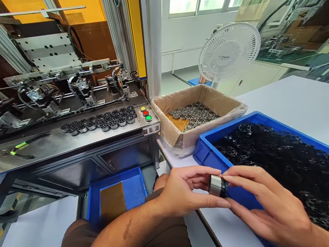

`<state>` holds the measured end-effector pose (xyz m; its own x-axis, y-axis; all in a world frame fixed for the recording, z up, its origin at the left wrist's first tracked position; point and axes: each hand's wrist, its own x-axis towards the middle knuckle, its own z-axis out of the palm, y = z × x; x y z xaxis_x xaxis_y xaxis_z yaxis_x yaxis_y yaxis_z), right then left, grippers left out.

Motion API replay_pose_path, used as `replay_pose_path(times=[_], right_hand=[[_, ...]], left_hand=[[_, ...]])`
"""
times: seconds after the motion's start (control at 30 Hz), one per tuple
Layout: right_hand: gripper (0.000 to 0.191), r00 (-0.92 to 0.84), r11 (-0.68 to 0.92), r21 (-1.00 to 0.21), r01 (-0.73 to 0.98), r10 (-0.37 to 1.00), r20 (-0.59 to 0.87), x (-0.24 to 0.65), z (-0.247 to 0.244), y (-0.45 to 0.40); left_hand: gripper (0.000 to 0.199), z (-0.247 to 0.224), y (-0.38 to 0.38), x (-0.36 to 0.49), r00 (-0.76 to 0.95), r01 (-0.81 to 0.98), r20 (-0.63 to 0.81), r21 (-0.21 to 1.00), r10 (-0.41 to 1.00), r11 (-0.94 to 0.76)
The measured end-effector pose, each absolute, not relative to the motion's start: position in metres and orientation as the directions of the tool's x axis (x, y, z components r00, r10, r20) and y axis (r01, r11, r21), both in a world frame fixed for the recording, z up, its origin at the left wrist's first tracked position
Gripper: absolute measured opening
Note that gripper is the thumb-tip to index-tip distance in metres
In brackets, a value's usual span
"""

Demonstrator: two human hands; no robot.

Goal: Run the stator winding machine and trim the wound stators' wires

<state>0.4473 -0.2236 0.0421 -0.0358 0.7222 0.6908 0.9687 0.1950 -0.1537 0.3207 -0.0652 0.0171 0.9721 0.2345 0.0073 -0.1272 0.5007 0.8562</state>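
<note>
Above the near edge of the blue bin, a small motor stator [215,185], a silvery metal ring with black plastic on its ends, is held between both hands. My left hand [183,190] grips it from the left, thumb below and fingers above. From the right, the fingertips and thumb of my right hand [267,201] pinch its black end. The blue bin [208,150] beside the right hand is full of black plastic parts [294,162]. Past it, a plastic-lined cardboard box [182,139] holds many metal rings [195,114].
Rows of black-and-metal stators [99,121] lie on the machine's ledge, near a control box [148,119] with coloured buttons. Pliers [21,149] lie on the left. A white fan [229,52] stands behind the box. A blue tray [135,185] sits low by my knees.
</note>
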Motion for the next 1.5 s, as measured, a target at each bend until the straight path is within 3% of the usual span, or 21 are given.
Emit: replay_pose_path(times=[0.83,1.1,1.23,1.27,1.33,1.4,1.5], right_hand=[[0.038,-0.12,0.217,-0.059,0.974,0.723,0.681,0.454,0.039,-0.228],[0.052,-0.159,0.228,-0.019,0.973,0.732,0.662,0.449,0.031,-0.231],[0.045,-0.17,0.246,-0.017,0.969,0.717,0.676,0.457,0.03,-0.226],[0.041,-0.128,0.205,-0.038,0.978,0.733,0.668,0.469,0.031,-0.225],[0.037,0.103,-0.049,-0.108,0.993,0.802,0.588,0.505,0.032,-0.227],[0.038,0.495,-0.495,-0.097,0.863,0.794,0.354,0.551,0.029,-0.233],[0.023,0.639,-0.638,-0.041,0.769,0.764,0.084,0.611,0.016,-0.247]], left_hand=[[0.071,0.02,-0.063,0.319,0.979,-0.08,-0.042,0.818,0.199,0.569],[0.065,0.018,-0.068,0.314,0.988,-0.063,-0.023,0.849,0.156,0.525],[0.053,0.018,-0.071,0.307,0.985,-0.107,0.052,0.934,0.165,0.341],[0.051,0.019,-0.07,0.306,0.985,-0.109,0.066,0.955,0.161,0.276],[0.047,0.019,-0.065,0.306,0.982,-0.102,0.069,0.978,0.177,0.183],[0.046,0.019,-0.057,0.308,0.975,-0.075,0.035,0.982,0.219,0.175],[0.048,0.018,-0.047,0.314,0.964,-0.037,-0.036,0.963,0.265,0.268]])
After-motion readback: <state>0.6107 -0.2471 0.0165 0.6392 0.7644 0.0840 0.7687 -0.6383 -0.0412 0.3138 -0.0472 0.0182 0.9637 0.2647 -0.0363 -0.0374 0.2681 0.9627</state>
